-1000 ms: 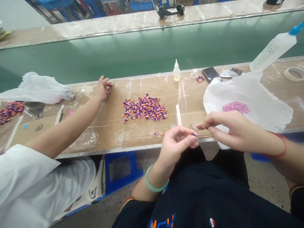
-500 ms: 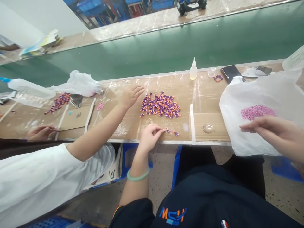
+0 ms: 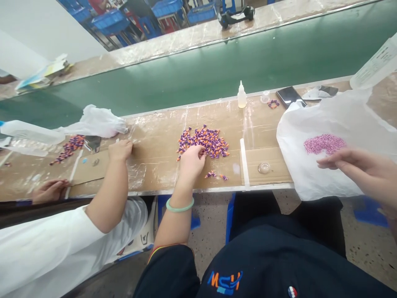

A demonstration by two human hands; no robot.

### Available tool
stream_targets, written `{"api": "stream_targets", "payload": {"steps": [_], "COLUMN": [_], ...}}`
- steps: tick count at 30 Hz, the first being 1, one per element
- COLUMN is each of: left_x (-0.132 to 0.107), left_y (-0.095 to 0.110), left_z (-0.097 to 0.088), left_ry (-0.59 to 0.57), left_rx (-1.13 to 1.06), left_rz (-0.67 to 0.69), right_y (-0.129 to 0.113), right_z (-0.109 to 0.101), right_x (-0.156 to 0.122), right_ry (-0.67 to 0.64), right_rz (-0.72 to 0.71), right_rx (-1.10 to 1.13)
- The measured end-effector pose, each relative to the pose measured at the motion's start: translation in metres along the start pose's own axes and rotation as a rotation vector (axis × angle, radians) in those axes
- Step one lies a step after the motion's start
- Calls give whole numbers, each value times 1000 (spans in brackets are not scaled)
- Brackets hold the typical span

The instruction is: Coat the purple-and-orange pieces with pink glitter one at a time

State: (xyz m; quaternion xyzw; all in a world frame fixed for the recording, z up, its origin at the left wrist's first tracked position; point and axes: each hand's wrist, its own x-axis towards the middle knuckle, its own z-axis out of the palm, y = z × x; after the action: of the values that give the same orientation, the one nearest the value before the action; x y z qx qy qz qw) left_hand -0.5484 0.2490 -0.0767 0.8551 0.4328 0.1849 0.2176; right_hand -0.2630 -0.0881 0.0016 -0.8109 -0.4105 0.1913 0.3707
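While our left hand (image 3: 192, 160) rests curled on the near edge of the purple-and-orange pile (image 3: 207, 140) on the bench (image 3: 155, 159), we cannot tell whether it grips a piece; our right hand (image 3: 362, 174) hovers open, empty, over the white bag (image 3: 310, 116) holding pink beads (image 3: 324, 144). Only a few pieces (image 3: 214, 175) lie apart, so most seems left; the clear dish (image 3: 264, 167) looks empty

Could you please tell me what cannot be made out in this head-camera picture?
- Head view: whether the left hand grips a piece from the purple-orange pile; its own fingers cover the spot.
- Head view: anything pinched in the right hand, over the white bag, is too small to tell.
- Head view: the large bottle is cut off by the upper right corner, its label too blurred to read.
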Motion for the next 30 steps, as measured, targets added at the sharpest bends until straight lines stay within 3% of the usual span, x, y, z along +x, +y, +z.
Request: {"api": "stream_targets", "payload": {"steps": [3,7,11,13,15,20,25,30], "left_x": [-6,-19,-36,-46,-57,-81,-90,-96], "left_y": [1,5,19,30,43,78,102,111], "left_z": [-3,-8,-15,-17,-15,1,17,20], "left_ry": [58,108,97,33,-101,-413,-553,-663], "left_rx": [-59,-429,-519,-558,-647,-886,-1024,-1083], "left_rz": [-27,-182,-76,-62,-95,-122,-122,-129], "right_y": [1,14,44,59,68,66,60,62], "right_z": [-4,-8,-7,-3,3,21,33,42], "right_x": [-2,7,24,32,37,46,54,57], "right_ry": [60,195,149,136,113,25,25,18], "right_rz": [42,16,-124,-134,-153,-280,-257,-267], "right_rx": [-37,-162,-357,-402,-428,-436,-488,-541]}}
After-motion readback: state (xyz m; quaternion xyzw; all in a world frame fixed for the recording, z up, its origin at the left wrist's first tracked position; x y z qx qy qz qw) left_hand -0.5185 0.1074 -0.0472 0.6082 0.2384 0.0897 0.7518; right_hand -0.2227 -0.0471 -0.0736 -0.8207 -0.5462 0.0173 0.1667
